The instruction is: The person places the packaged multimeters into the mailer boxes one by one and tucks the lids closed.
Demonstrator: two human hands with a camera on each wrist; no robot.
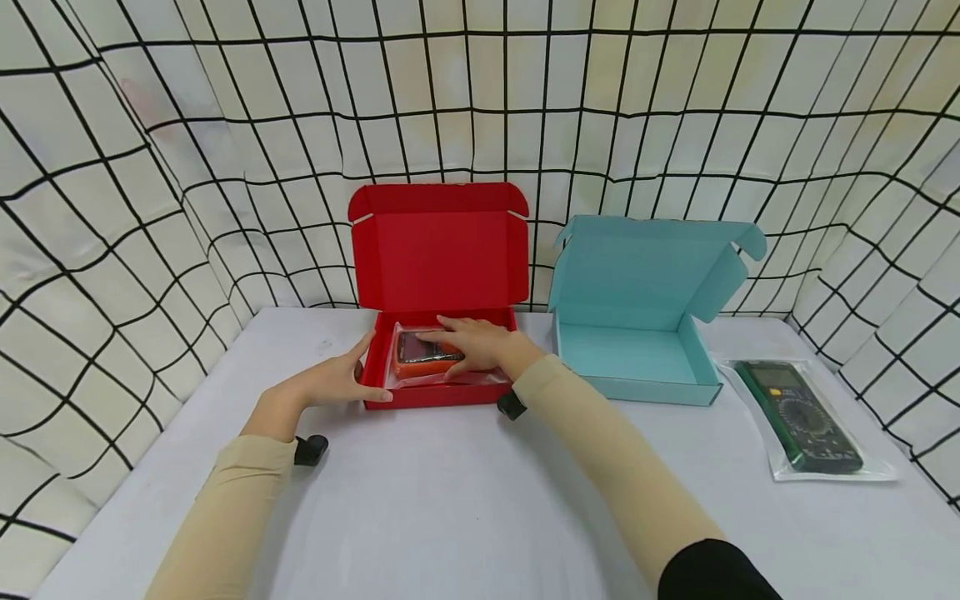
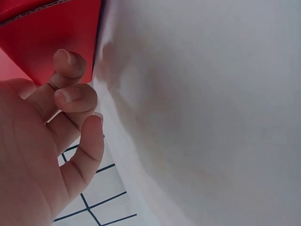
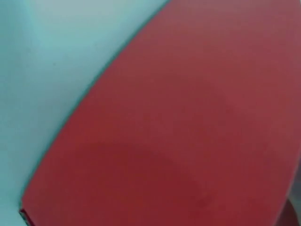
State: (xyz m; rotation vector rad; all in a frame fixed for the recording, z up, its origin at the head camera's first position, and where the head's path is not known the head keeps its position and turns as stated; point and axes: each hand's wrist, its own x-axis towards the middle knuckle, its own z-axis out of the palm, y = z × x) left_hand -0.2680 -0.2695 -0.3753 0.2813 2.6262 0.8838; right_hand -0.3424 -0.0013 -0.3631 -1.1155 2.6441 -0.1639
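Note:
A red cardboard box [image 1: 442, 399] stands with its lid raised. Inside lies an orange-cased device [image 1: 411, 368] with a dark face, wrapped in clear plastic. My right hand [image 1: 480, 343] reaches over the box's right side, its extended fingers resting on the wrapped device and hiding part of it. At the front left corner, my left hand [image 1: 330, 383] touches the box, thumb along the front wall and index finger along the left side. The left wrist view shows its other fingers loosely bent beside the red wall [image 2: 51, 37]. Mostly a red panel [image 3: 164, 117] fills the right wrist view.
To the right, a teal box [image 1: 645, 388] stands with its lid up. Farther right, a green-edged multimeter [image 1: 802, 417] lies in a clear bag on the white tabletop [image 1: 420, 500]. A black grid on white sheeting [image 1: 555, 142] surrounds the table.

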